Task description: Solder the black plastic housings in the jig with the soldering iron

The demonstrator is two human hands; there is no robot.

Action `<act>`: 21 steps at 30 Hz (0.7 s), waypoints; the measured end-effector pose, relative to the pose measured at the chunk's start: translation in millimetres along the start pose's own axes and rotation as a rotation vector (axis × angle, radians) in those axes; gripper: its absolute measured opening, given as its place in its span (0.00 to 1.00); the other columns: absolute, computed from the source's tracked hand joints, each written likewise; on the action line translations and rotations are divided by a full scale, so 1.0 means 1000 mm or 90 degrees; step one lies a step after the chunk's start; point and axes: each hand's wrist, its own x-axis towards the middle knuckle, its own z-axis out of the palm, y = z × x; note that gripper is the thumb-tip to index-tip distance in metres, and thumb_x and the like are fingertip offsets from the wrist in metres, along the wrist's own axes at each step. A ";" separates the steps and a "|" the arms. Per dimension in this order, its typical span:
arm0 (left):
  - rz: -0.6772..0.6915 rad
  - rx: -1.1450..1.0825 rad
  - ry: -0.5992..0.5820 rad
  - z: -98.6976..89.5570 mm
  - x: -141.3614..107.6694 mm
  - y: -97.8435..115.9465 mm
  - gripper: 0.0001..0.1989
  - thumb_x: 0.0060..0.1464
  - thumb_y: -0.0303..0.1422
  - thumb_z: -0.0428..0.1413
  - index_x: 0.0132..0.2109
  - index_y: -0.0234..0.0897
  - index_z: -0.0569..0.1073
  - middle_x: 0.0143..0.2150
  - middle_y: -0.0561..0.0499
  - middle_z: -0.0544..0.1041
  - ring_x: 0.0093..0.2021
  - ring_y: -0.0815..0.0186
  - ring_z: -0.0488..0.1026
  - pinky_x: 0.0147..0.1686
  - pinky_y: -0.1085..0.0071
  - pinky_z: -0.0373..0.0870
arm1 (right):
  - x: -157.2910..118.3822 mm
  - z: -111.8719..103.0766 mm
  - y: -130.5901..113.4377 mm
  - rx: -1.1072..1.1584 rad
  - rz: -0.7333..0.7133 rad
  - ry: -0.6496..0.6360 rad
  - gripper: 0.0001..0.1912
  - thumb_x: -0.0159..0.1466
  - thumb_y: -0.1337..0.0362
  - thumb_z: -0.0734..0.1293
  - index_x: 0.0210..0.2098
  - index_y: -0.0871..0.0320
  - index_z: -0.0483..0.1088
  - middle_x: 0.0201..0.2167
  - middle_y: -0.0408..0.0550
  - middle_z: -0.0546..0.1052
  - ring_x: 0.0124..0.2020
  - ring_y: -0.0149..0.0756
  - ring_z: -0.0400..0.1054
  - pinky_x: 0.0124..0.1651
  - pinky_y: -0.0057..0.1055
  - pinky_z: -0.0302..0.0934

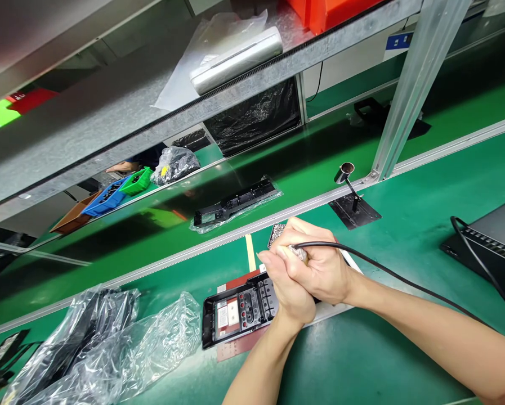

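Note:
My right hand [320, 264] is wrapped round a corded tool [299, 253], whose black cable runs off to the lower right. Pressed against it from the left is my left hand [288, 289], its fingers closed; what they grip is hidden. Both hands are over the right part of a black plastic housing [209, 323], which lies tilted on a reddish-brown board [244, 344]. The tool's tip is out of sight behind the hands. Just behind them shows a small tray of tiny metal parts [276, 232].
Clear plastic bags [163, 343] with black parts lie left. A metal holder [345, 172] on a black plate stands behind right, near a black device [492, 242]. A metal shelf [151, 121] spans above; another bagged black part [239, 201] lies beyond the rail.

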 end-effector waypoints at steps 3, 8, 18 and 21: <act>0.011 -0.014 -0.020 0.001 0.001 0.001 0.36 0.70 0.60 0.37 0.31 0.39 0.73 0.32 0.48 0.74 0.34 0.61 0.68 0.38 0.64 0.66 | 0.000 0.001 0.000 0.008 0.007 0.008 0.11 0.70 0.67 0.64 0.31 0.53 0.74 0.28 0.45 0.75 0.32 0.37 0.64 0.36 0.39 0.61; 0.021 -0.027 -0.023 0.002 0.001 0.000 0.35 0.71 0.58 0.38 0.32 0.39 0.75 0.32 0.48 0.75 0.33 0.61 0.69 0.37 0.64 0.67 | 0.001 0.001 0.000 0.005 0.005 0.011 0.11 0.70 0.67 0.64 0.31 0.53 0.74 0.28 0.45 0.75 0.32 0.37 0.65 0.35 0.39 0.61; -0.014 -0.018 0.001 0.000 -0.002 -0.001 0.36 0.68 0.63 0.40 0.31 0.39 0.72 0.32 0.48 0.74 0.33 0.61 0.69 0.37 0.64 0.66 | 0.000 0.001 0.000 -0.009 -0.018 0.013 0.13 0.71 0.66 0.63 0.31 0.56 0.74 0.28 0.45 0.74 0.31 0.35 0.63 0.36 0.37 0.59; -0.043 -0.021 0.013 -0.001 -0.003 -0.002 0.36 0.66 0.65 0.40 0.31 0.38 0.72 0.32 0.49 0.74 0.34 0.61 0.68 0.38 0.63 0.66 | 0.000 0.000 0.000 -0.004 -0.012 0.011 0.12 0.71 0.66 0.63 0.32 0.56 0.75 0.28 0.45 0.74 0.32 0.36 0.63 0.36 0.37 0.59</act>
